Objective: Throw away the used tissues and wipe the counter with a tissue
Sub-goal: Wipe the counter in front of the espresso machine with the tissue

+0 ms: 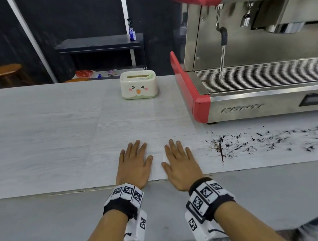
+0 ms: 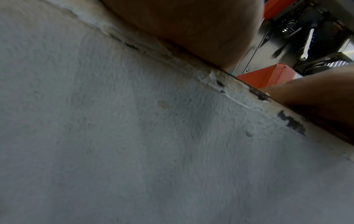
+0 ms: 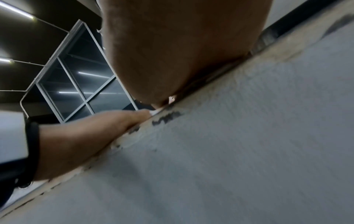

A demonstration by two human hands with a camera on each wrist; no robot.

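Note:
Both hands lie flat, palms down, on the pale wood-grain counter (image 1: pixel 54 134) near its front edge. My left hand (image 1: pixel 135 162) has its fingers straight and holds nothing. My right hand (image 1: pixel 179 162) lies beside it, also flat; a thin white edge (image 3: pixel 155 112) shows by its thumb, perhaps a flat tissue, but I cannot tell. Dark coffee grounds (image 1: pixel 258 143) are scattered over the counter just right of the right hand. A white tissue box (image 1: pixel 139 84) with a cartoon face stands at the counter's far side. The wrist views show only palm heels and the counter's grey front face (image 2: pixel 134 136).
A red and steel espresso machine (image 1: pixel 261 86) fills the right of the counter, its steam wand (image 1: pixel 222 51) hanging over the drip tray. Beyond the counter are a black shelf with a blue spray bottle (image 1: pixel 131 31) and a wooden stool (image 1: pixel 7 72).

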